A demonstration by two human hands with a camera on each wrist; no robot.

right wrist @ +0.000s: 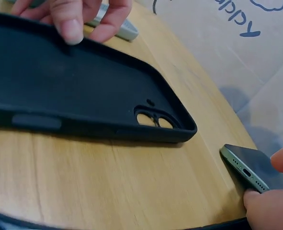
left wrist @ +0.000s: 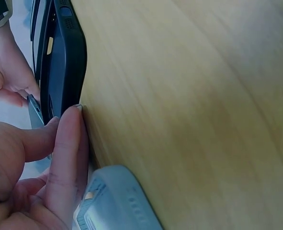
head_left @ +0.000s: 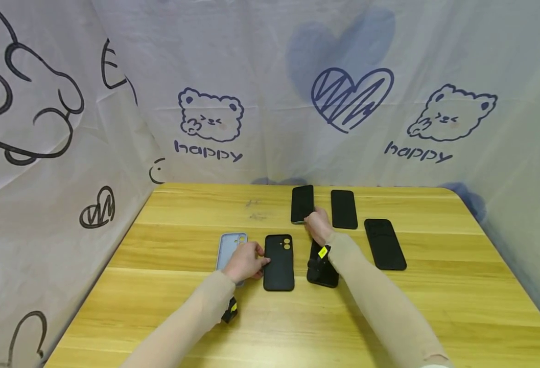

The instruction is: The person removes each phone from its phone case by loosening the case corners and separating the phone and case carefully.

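My left hand [head_left: 244,261] pinches the left edge of a black phone case [head_left: 279,266], thumb over the rim. The case lies open side up, its camera cutouts [right wrist: 153,120] at one end. Farther back, my right hand [head_left: 319,225] grips the near right corner of a phone [head_left: 302,202] with a dark screen and green frame. In the right wrist view, the charging port of this phone [right wrist: 249,170] faces the camera. A light blue phone case [head_left: 226,248] sits partly hidden behind my left hand. Another black phone [head_left: 324,277] lies under my right wrist.
Right of the gripped phone lies a black phone-shaped slab [head_left: 344,209]. A further black slab [head_left: 384,244] rests nearer the right side. The wooden table [head_left: 173,266] ends at a white printed cloth [head_left: 265,102] behind and on the sides.
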